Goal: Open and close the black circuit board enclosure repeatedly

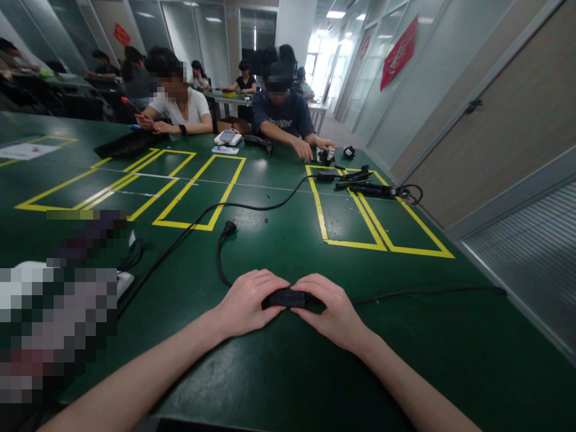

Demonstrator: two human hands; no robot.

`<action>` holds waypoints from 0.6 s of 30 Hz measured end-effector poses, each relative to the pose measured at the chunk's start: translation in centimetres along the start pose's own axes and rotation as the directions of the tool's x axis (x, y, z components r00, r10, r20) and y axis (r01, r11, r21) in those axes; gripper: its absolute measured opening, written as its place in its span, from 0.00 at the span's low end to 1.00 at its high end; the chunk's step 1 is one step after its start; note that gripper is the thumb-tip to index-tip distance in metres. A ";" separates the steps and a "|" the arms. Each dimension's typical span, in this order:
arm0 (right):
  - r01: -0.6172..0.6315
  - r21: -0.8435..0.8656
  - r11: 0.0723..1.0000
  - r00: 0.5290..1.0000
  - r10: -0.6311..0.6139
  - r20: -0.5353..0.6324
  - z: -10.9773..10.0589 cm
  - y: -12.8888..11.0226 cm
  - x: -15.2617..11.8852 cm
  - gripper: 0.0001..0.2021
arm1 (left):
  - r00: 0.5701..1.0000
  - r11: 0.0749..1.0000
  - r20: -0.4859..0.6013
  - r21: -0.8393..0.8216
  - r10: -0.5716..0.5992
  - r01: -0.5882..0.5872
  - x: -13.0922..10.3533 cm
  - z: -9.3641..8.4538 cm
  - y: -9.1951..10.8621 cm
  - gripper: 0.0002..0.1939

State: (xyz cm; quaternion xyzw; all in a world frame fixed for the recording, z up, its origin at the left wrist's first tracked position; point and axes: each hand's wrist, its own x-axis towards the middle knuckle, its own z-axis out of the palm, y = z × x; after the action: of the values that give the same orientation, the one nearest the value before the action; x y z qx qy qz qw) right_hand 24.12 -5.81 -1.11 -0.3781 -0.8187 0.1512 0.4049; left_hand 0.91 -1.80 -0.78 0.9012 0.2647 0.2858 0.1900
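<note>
A black power adapter (288, 298) lies low over the near middle of the green table. My left hand (246, 303) grips its left end, thumb in front and fingers behind. At the other end, my right hand (335, 312) pinches it the same way, close to where a cord comes out. The short cord behind my left hand ends in a black power plug (230, 227) resting on the table. A thin black cable (427, 291) runs from beside my right hand to the table's right edge. Parts of the adapter are covered by my fingers.
Yellow tape rectangles (355, 245) mark the table (270, 252). A long black cable (252, 207) crosses it to a bundle of black tools and cords (366, 187). Across the table, one person (281, 111) handles small parts; another (180, 108) sits left. A blurred-out area covers the near left.
</note>
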 end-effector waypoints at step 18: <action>-0.011 0.032 0.999 0.999 0.012 -0.031 0.3 -0.7 0.1 0.10 | 0.998 0.998 -0.032 -0.007 0.057 -0.057 0.0 -0.3 0.3 0.12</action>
State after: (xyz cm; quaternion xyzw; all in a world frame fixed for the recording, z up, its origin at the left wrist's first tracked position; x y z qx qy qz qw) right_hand 23.48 -6.19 -0.82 -0.3787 -0.8075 0.1609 0.4227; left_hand 0.88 -1.95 -0.40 0.9029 0.2406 0.3066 0.1811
